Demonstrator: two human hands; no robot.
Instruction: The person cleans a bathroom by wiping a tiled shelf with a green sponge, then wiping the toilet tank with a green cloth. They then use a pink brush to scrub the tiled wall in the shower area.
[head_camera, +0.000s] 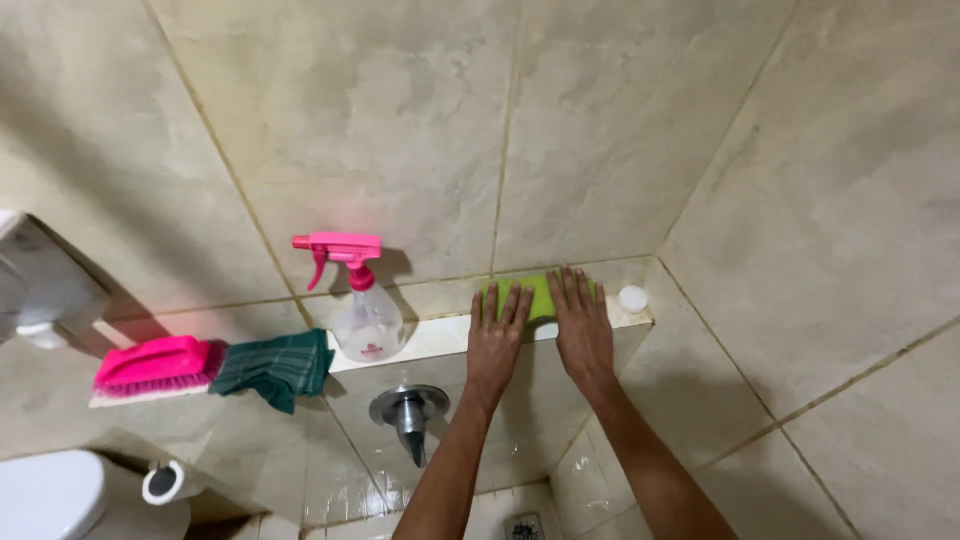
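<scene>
Item: green sponge (541, 296), lying on the tiled ledge (440, 340) against the wall, under both my hands. My left hand (497, 338): flat, fingers spread apart, tips on the sponge's left end. My right hand (582, 322): flat, fingers close together, pressing the sponge's right end. Neither hand is clamped round anything.

Also on the ledge: small white cap (632, 298) just right of my right hand; pink-triggered spray bottle (362, 300) to the left; further left, green checked cloth (277, 367) touching a pink scrubbing brush (155, 366). Below the ledge: chrome valve (409, 412).
</scene>
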